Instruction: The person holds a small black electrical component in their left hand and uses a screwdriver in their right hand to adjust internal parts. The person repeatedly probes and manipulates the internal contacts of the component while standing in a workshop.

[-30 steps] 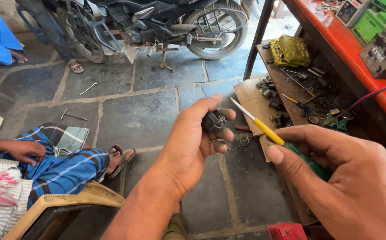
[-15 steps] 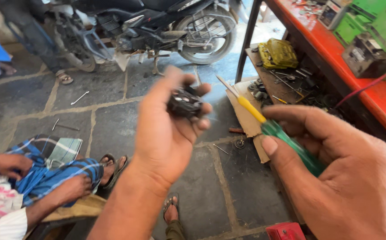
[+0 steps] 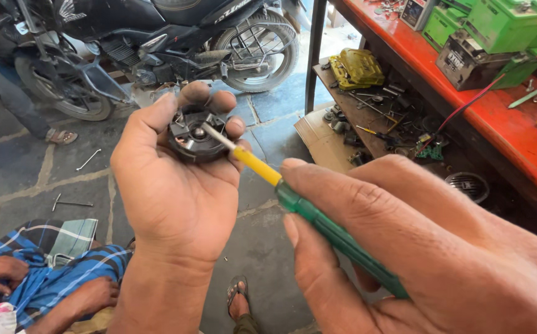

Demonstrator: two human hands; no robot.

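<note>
A small round black mechanical part [image 3: 195, 133] with metal pieces inside sits at the fingertips of the left hand [image 3: 176, 185], a little up and left of the picture's middle. The fingers [image 3: 222, 102] curl over its top edge and the thumb [image 3: 151, 120] presses its left side, so the hand is closed around the part and pinches it with its open face toward the camera.

From 4 o'clock of the part comes a screwdriver [image 3: 318, 216] with a metal shaft, a yellow collar and a green handle; its tip touches the centre of the part. The right hand [image 3: 429, 260] is wrapped around the green handle, thumb [image 3: 318, 185] laid along it, fingers closed.

At 12 o'clock of the part stands a black motorcycle [image 3: 157, 37] on a stone floor [image 3: 33, 179]. At 2 o'clock a red workbench [image 3: 497, 130] carries green battery cases [image 3: 497, 25], with a lower shelf [image 3: 367, 117] of loose tools and parts beneath. At 8 o'clock another person in a blue checked cloth [image 3: 52, 272] sits on the floor, and two metal tools [image 3: 73, 203] lie on the stones near them.
</note>
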